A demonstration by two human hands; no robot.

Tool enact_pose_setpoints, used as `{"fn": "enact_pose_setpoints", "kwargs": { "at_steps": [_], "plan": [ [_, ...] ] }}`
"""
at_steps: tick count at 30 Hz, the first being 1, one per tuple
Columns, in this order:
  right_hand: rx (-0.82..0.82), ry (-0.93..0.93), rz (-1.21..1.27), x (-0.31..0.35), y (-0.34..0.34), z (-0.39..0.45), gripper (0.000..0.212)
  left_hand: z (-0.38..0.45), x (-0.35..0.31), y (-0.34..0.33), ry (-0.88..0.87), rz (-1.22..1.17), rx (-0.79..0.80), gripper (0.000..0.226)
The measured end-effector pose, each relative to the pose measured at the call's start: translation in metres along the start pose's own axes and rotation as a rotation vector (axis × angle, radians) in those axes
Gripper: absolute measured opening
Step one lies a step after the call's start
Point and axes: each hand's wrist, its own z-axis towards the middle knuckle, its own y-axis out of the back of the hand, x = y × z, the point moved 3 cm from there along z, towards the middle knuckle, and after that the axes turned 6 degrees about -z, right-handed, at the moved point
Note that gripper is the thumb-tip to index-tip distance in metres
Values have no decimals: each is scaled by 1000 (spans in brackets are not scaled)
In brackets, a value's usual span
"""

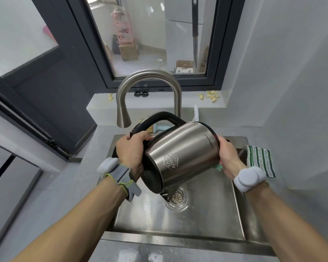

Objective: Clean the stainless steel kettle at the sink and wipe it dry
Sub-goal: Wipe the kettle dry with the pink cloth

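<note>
Two bare forearms, one band on each wrist. One kettle (pixel 180 154) held tipped on side over one steel sink (pixel 178 224), mouth toward camera and down, above single drain (pixel 177 198). Left hand (pixel 131 150) fingers wrapped round black handle near lid end. Right hand (pixel 226 157) cups kettle base, fingers curled behind it; scrap of green cloth (pixel 219 166) under palm. One striped rag (pixel 260 160) on right rim. One faucet (pixel 150 97) behind. One window (pixel 155 35) beyond.
</note>
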Motion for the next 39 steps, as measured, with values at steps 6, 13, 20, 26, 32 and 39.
{"fn": "enact_pose_setpoints", "kwargs": {
  "at_steps": [6, 13, 20, 26, 32, 39],
  "plan": [
    [-227, 596, -218, 11, 3, -19, 53, -17, 0, -5, 54, -62, -83, 21],
    [21, 1133, -655, 21, -33, -78, 48, -37, -4, -9, -162, 255, -89, 25],
    [72, 1005, -579, 13, -40, -73, 37, -75, 0, -9, -358, 475, -13, 38],
    [-100, 810, -521, -14, -28, -64, 36, -64, 16, 13, -258, 498, -118, 21],
    [-162, 353, -295, -12, -13, -30, 49, -56, 10, 29, -541, 828, 147, 31],
    [276, 925, -605, 3, -65, -70, 37, -41, 15, 16, -965, 1144, 625, 21]
  ]
}}
